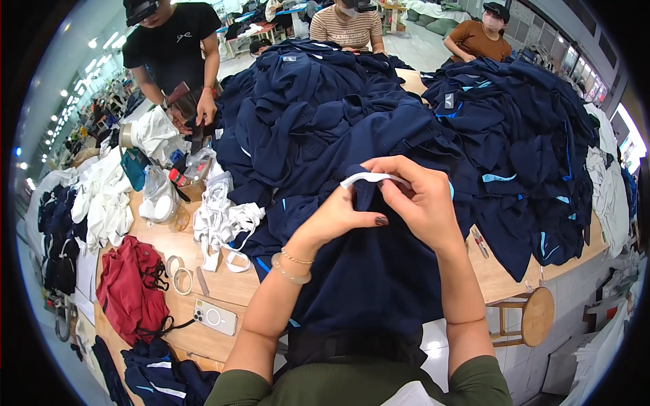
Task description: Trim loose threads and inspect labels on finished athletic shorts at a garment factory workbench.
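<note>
A dark navy garment (pixel 369 284) hangs from both my hands and spreads over my lap at the table's near edge. A narrow white fabric strip (pixel 363 177) runs along its raised top edge. My left hand (pixel 338 215) holds the cloth at the strip's left end, its thumb stretched out and its other fingers hidden behind the fabric. With thumb and fingertips, my right hand (pixel 421 201) pinches the strip and the edge beneath it. Directly beyond my hands rises a large heap of navy garments (pixel 305 115).
Another navy pile (pixel 528 135) lies right, near thread snips (pixel 479 241). On the left are a tangle of white strips (pixel 220 216), tape rolls (pixel 181 280), a phone (pixel 215 317) and a red bag (pixel 132 287). A wooden stool (pixel 538 317) stands at right. Three people work across the table.
</note>
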A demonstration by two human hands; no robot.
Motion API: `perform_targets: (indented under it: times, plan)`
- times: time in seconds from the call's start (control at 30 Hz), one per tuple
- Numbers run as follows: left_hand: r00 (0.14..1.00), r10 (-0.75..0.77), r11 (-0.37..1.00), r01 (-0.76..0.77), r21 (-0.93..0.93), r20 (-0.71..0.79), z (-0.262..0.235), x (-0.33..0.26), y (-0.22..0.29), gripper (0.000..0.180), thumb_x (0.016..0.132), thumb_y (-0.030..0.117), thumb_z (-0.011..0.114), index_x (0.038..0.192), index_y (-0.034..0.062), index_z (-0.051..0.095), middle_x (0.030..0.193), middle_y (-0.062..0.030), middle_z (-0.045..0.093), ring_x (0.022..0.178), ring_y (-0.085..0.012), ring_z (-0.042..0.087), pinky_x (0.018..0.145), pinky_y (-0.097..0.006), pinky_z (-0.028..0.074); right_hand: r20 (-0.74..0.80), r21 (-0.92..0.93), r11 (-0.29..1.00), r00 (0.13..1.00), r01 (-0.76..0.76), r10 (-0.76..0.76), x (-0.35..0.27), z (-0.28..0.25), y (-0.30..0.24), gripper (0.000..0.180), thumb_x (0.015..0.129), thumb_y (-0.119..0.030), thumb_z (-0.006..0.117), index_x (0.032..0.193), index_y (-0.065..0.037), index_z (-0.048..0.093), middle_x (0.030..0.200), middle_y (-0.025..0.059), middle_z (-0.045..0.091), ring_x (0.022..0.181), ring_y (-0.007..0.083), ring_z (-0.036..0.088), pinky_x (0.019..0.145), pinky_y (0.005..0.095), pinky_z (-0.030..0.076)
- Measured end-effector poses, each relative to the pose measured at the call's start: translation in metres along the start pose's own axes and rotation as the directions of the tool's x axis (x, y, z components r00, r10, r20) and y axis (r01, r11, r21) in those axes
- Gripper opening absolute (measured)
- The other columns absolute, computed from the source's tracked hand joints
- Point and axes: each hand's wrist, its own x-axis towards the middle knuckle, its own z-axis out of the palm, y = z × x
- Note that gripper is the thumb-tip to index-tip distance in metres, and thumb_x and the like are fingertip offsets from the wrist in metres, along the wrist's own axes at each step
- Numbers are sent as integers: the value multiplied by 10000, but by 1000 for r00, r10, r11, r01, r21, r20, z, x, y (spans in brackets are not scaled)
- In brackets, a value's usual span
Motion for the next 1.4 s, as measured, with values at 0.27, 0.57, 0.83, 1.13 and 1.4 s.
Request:
perform_targets:
  times: [0.27,0.57,0.83,1.13,1.4]
  plan:
    - [986,-166,923,148,-356,-20,23,3,-29,366,808,31,695,1154,-13,587,1104,-68,627,1033,-147,603,945,-295,488,-49,277,952,988,-127,146,-5,-5,10,147,906,25,556,1030,31,635,754,4,602,651,29,526,571,188,424]
    - [973,-181,874,225,-430,141,-4,-23,-33,317,876,40,674,1175,-12,580,962,-74,671,881,-144,651,906,-291,505,282,382,858,927,-344,246,2,-25,20,122,936,-40,587,1036,14,632,866,-9,610,808,46,575,745,189,468]
    - [995,-47,997,51,49,-83,30,-10,-16,871,707,47,799,1452,12,347,1298,-84,522,1176,-169,511,1039,-287,380,324,-192,981,945,30,34,44,-30,25,166,900,-133,586,925,-4,688,847,30,517,845,146,512,764,267,409]
    - [973,183,883,-99,459,-142,26,-10,-41,494,839,80,684,1287,-12,500,1239,-136,578,1138,-231,571,956,-332,457,495,-538,744,863,396,-102,18,15,-21,89,792,-118,669,859,-83,716,845,6,642,890,176,541,851,367,329]
    - [879,-307,776,8,-631,-366,28,-22,-71,87,920,-2,601,983,54,583,816,-40,622,731,-96,612,596,-241,489,222,-116,930,922,348,-317,-53,36,-6,135,788,-74,659,912,-22,651,1000,104,651,1071,298,608,878,424,433]
